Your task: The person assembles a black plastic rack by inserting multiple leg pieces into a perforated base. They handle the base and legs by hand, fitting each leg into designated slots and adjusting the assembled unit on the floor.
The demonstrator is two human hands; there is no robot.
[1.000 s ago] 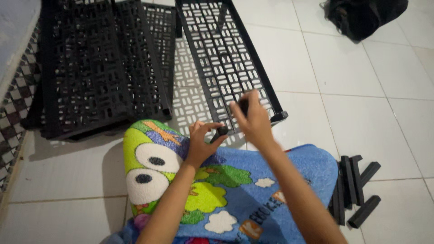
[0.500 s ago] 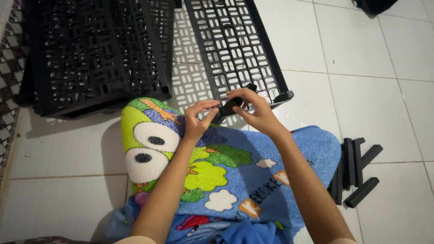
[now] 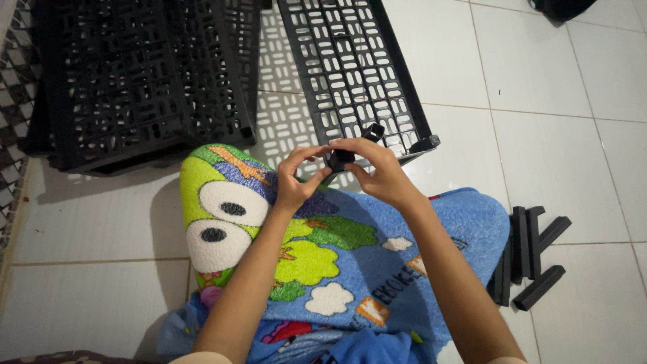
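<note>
My left hand point(image 3: 296, 180) and my right hand point(image 3: 377, 170) meet just above the far edge of a colourful cartoon blanket point(image 3: 337, 263) over my lap. Together they pinch a small black plastic piece point(image 3: 340, 159) between fingertips. A second small black piece point(image 3: 373, 131) sticks up just behind my right fingers; whether it is held or joined to the first one I cannot tell. Right beyond the hands lies a black slotted plastic panel point(image 3: 357, 74) on the white tiled floor.
A stack of black perforated panels point(image 3: 135, 81) lies at the upper left. Several black plastic bars point(image 3: 529, 253) lie on the floor to my right. A dark object point(image 3: 559, 7) sits at the top right corner. White tiles point(image 3: 552, 141) surround everything.
My right hand has drawn back from the slotted panel's near edge to meet my left hand, and both now grip the small black piece over the blanket. The view has tilted slightly.
</note>
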